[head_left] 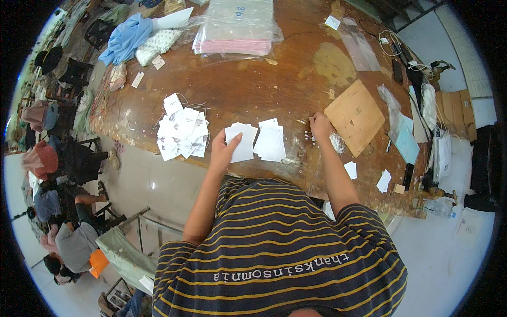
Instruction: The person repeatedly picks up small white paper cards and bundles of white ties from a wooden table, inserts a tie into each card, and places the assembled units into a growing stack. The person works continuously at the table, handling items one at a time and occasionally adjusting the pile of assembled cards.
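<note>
Cards are the matter here: the left hand [224,150] holds a white card [240,142] pinched between thumb and fingers, just left of the small stack of white cards [270,141] at the near edge of the wooden table [253,84]. Right of that stack, the right hand [320,127] rests fingertips-down on the table, fingers curled close at a tangle of white string [336,141]; whether they pinch a strand I cannot tell. Left of the stack lies a loose heap of strung tags [182,133]; right of it, a brown board [355,117]. Doing this well likely means drawing one strand free cleanly while keeping the held card steady and flat.
</note>
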`<state>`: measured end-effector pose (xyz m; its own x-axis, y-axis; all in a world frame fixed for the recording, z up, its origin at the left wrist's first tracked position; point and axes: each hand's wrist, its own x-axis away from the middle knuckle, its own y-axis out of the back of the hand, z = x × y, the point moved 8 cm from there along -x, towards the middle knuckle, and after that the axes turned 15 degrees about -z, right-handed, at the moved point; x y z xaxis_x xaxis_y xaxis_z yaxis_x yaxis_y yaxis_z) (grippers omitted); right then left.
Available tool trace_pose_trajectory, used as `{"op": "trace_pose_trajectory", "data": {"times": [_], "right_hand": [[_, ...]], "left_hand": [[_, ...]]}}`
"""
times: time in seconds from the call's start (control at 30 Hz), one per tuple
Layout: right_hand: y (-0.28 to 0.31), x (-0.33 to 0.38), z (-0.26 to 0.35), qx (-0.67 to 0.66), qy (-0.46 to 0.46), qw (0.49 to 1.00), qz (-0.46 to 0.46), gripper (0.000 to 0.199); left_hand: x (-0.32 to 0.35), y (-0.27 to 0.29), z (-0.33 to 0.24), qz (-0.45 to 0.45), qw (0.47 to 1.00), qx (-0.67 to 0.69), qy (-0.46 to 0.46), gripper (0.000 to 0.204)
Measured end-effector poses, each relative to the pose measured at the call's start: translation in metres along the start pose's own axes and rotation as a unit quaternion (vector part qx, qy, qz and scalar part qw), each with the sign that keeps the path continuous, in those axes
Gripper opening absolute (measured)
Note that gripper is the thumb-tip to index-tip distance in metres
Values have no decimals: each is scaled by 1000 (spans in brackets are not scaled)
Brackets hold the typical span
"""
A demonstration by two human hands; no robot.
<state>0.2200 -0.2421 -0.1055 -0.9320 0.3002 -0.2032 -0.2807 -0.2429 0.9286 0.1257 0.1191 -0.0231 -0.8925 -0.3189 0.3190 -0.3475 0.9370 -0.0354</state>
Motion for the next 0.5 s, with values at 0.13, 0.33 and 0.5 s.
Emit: {"op": "trace_pose_trajectory", "data": {"times": [0.13,0.33,0.5], "right_hand": [[-7,-1,-6,-33,17,999,-23,19],[25,8,-17,-452,-191,871,7,16],[104,5,14,-492,-124,858,-81,16]], "left_hand": [[1,-1,2,-5,1000,-2,4,26],[1,-1,2,-15,1000,7,21,27],[1,-11,0,14,1000,-10,20,25]]}}
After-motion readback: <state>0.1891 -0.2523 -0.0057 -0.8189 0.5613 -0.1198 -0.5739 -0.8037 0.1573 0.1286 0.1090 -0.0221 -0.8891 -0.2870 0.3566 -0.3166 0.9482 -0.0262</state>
